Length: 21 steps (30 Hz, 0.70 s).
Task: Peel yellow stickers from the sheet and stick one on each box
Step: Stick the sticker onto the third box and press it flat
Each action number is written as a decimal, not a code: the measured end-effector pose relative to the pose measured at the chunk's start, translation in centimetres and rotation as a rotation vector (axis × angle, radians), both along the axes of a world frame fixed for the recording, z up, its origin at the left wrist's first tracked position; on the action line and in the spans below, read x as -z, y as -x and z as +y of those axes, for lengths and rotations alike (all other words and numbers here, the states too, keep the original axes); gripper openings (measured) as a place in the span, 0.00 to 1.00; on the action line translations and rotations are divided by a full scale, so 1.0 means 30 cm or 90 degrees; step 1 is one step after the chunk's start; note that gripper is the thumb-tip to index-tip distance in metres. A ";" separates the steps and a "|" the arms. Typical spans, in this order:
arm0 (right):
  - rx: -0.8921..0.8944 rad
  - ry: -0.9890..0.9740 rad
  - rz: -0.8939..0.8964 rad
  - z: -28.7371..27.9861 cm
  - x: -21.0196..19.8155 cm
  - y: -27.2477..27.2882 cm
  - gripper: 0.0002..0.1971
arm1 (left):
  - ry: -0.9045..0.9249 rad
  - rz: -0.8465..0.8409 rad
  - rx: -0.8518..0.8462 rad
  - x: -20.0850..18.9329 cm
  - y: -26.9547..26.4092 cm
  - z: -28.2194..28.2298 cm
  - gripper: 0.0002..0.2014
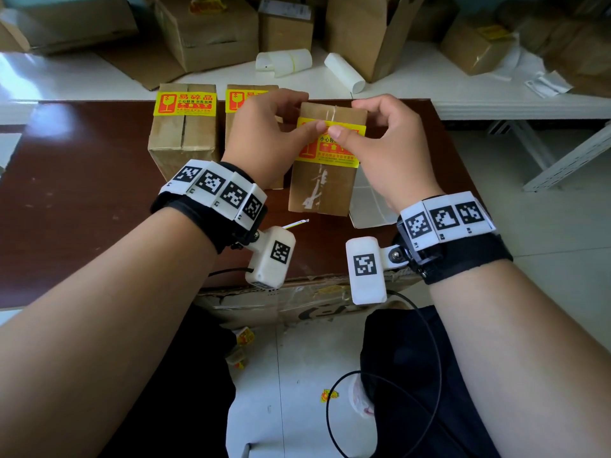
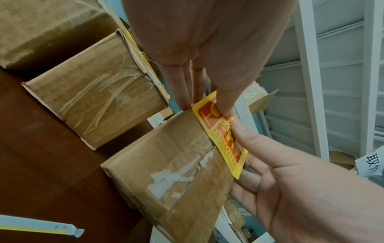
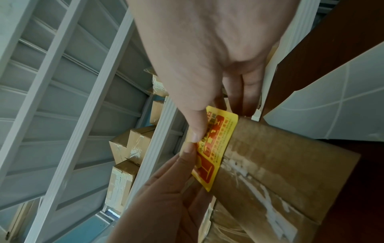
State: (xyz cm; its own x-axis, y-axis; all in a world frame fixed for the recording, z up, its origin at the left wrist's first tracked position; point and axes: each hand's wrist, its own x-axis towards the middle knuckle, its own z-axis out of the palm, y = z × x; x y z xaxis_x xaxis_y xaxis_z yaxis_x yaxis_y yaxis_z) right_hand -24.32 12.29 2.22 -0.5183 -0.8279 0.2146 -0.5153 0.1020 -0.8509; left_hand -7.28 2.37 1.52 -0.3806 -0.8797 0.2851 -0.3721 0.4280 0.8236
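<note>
Three brown cardboard boxes stand on the dark brown table (image 1: pixel 82 193). The left box (image 1: pixel 183 140) carries a yellow sticker (image 1: pixel 185 104). My left hand (image 1: pixel 274 127) partly hides the middle box (image 1: pixel 251 90) and its sticker. Both hands hold the nearest box (image 1: pixel 324 186) by its top. The thumbs of my left hand (image 2: pixel 207 65) and right hand (image 1: pixel 377 133) press a yellow sticker (image 1: pixel 330 150) against its near face, with the fingers curled over the far edge. The wrist views show that sticker (image 2: pixel 222 136) (image 3: pixel 216 148) lying on the box (image 2: pixel 176 164) (image 3: pixel 280 172) under both thumbs.
A white backing sheet (image 1: pixel 367 203) lies on the table beside the nearest box, and a thin backing strip (image 1: pixel 297 223) lies near my left wrist. Rolled white sheets (image 1: pixel 284 62) and more cardboard boxes (image 1: pixel 205 31) sit behind. A white metal rack (image 1: pixel 562 153) stands at the right.
</note>
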 end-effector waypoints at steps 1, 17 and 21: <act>-0.007 -0.007 0.005 -0.001 0.004 0.003 0.24 | -0.007 -0.001 0.008 -0.001 -0.002 0.000 0.27; -0.047 -0.043 0.002 0.022 0.011 0.021 0.34 | -0.061 -0.031 0.145 -0.013 -0.026 0.003 0.38; 0.016 -0.009 -0.009 0.026 0.000 -0.009 0.21 | -0.039 0.015 0.095 -0.004 -0.005 0.006 0.23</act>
State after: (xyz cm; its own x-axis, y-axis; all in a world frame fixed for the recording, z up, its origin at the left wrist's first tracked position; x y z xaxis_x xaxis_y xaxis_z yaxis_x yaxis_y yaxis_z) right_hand -24.04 13.06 2.22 -0.5417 -0.8175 0.1957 -0.5009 0.1270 -0.8561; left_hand -7.13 2.55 1.64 -0.5019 -0.8301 0.2431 -0.2878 0.4253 0.8581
